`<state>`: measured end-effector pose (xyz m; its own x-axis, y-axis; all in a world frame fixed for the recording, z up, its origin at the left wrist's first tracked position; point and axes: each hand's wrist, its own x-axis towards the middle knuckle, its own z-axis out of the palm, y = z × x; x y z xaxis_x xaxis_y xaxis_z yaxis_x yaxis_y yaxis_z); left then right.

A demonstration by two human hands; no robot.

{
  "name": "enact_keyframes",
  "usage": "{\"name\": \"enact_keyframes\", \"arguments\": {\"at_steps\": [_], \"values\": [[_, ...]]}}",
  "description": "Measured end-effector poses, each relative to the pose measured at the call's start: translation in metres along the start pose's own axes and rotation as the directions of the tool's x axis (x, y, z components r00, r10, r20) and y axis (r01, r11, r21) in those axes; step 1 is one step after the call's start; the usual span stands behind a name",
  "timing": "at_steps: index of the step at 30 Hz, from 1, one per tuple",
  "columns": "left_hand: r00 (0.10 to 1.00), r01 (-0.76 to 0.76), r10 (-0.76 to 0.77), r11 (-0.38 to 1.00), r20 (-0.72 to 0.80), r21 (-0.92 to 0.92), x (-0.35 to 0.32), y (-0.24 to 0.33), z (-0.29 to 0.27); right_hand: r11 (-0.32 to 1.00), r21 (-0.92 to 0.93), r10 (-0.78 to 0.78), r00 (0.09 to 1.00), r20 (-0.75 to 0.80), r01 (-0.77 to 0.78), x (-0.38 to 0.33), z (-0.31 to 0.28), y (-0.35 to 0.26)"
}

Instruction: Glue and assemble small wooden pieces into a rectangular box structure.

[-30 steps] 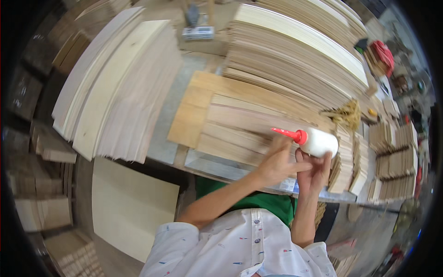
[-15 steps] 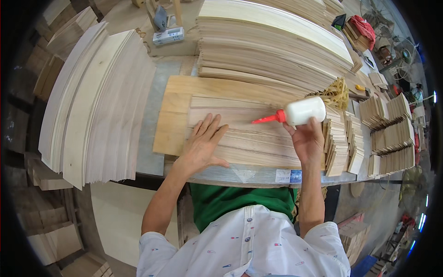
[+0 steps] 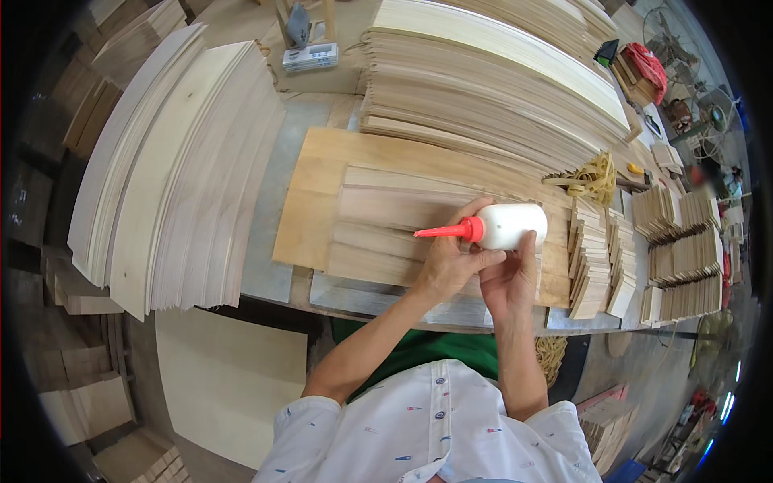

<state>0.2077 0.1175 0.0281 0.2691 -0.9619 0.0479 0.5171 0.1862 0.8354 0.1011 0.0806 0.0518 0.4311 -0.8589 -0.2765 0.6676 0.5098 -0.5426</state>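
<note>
A white squeeze bottle (image 3: 515,226) with a long red nozzle lies sideways above the boards, its tip pointing left. My right hand (image 3: 511,286) grips it from below, thumb and fingers against the body. My left hand (image 3: 449,262) is closed round the bottle's cap end, its fingers partly hidden behind the red cap and its thumb beneath. Under both hands several thin wooden strips (image 3: 374,208) lie side by side on a larger tan board (image 3: 306,213).
Tall stacks of thin boards stand at the left (image 3: 209,177) and along the back (image 3: 491,97). Short wood pieces (image 3: 592,266) are stacked at the right, near a bundle of yellowish bands (image 3: 594,173). A small light-coloured box (image 3: 311,57) sits at the back.
My left hand has lifted off the strips and moved right to the bottle. My right hand has brought the bottle nearer to me and slightly left.
</note>
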Motion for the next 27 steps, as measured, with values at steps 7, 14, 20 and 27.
{"name": "enact_keyframes", "arguments": {"at_steps": [7,14,20,27], "values": [[0.995,0.082,-0.093,0.978,-0.046,-0.190,-0.003,0.019,0.013,0.972,-0.145,-0.143,0.955,0.258,0.185,0.002,-0.030,-0.005],[0.967,0.240,-0.246,0.967,-0.066,-0.084,-0.002,0.028,0.009,0.974,-0.146,-0.131,0.959,0.252,0.171,0.013,-0.011,-0.002],[0.954,-0.289,0.118,0.123,0.275,0.949,-0.042,0.043,-0.069,0.898,-0.343,-0.195,0.947,0.257,0.278,0.039,0.004,-0.029],[0.958,-0.271,-0.124,-0.095,0.259,0.958,-0.047,0.073,-0.127,0.895,-0.374,-0.126,0.942,0.310,0.243,0.083,0.039,-0.002]]}}
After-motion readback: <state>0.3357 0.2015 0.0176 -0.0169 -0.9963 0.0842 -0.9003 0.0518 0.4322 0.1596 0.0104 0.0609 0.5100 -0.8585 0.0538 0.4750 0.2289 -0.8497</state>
